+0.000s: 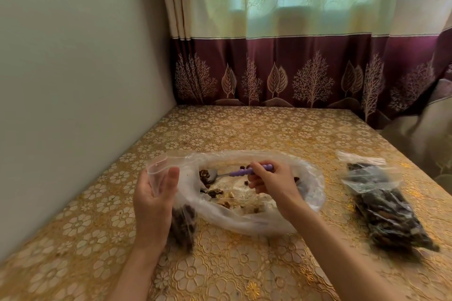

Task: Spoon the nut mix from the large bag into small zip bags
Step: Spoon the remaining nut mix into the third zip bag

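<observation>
A: Where's the nut mix (215, 193) right now?

B: Mostly in the large bag (310, 186), which lies flat near the middle of the table (244, 127), its mouth spread wide and facing up. I'd say it's laid that way so the spoon (234, 173) can reach in without anyone holding the plastic.

A: And the hands?

B: The right hand (269, 181) is curled round the spoon's purple handle, over the large bag. The metal bowl points toward the left edge and sits low among the nuts, so I'd judge a scoop is being gathered, not carried yet.

A: The left?

B: The left hand (154, 200) grips a small bag (159, 173) just beside the large bag's left rim, toward the table's left edge. Thumb on one side, fingers behind, holding the mouth up and open. Dark nuts already show in its lower part, below the palm, resting on the table.

A: Why so close?

B: Probably to keep the spoon's trip short, so less spills on the cloth.

A: Anything finished?

B: One filled bag (381, 205) lies flat near the right edge, well apart from the work. Whether its zip is closed, I can't tell.
</observation>
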Motion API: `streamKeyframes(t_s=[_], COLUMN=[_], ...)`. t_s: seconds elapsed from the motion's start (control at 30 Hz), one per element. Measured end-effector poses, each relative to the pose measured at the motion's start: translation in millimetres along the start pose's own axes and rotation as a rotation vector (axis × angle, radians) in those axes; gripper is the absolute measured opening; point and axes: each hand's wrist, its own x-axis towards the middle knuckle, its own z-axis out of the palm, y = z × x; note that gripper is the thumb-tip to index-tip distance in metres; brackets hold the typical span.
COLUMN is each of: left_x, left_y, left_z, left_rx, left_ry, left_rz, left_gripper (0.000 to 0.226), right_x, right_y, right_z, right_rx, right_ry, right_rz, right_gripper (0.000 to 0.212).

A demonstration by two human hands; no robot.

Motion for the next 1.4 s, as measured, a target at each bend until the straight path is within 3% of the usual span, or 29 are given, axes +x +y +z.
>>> streamKeyframes(t_s=[0.17,0.33,0.43,0.57,0.63,0.83,1.0,1.2,1.4], left_x=[2,3,2,2,2,2,2,0,1], left_y=[2,1,0,-5,-5,-6,-13,-9,-6], left_z=[0,1,1,-1,-1,2,1,2,3], left_rx=[-0.027,-0.01,0.036,0.113,0.13,0.146,0.131,0.131,0.102], left_ry=[-0.015,-0.071,-0.105,-0.159,-0.186,-0.202,-0.182,-0.166,-0.132], left_rz=[0.019,0.019,0.03,-0.002,-0.013,0.003,-0.013,-0.03,-0.039], left_gripper=[0.071,0.087,0.083,0.1,0.099,0.082,0.083,0.067,0.074], right_x=[-5,-10,-12,-14,-16,-21,-25,-36,-43], right_y=[6,4,3,1,-2,-19,-39,-56,-56], right_z=[3,4,1,0,-2,-10,-16,-14,-4], right_rx=[0.079,0.153,0.213,0.257,0.272,0.343,0.387,0.322,0.18], right_ry=[-0.044,-0.049,0.007,0.011,0.046,0.13,0.165,0.043,-0.136], right_rz=[0.08,0.101,0.098,0.07,0.053,-0.012,-0.154,-0.297,-0.436], right_gripper=[0.015,0.044,0.043,0.045,0.046,0.032,0.021,0.018,0.006])
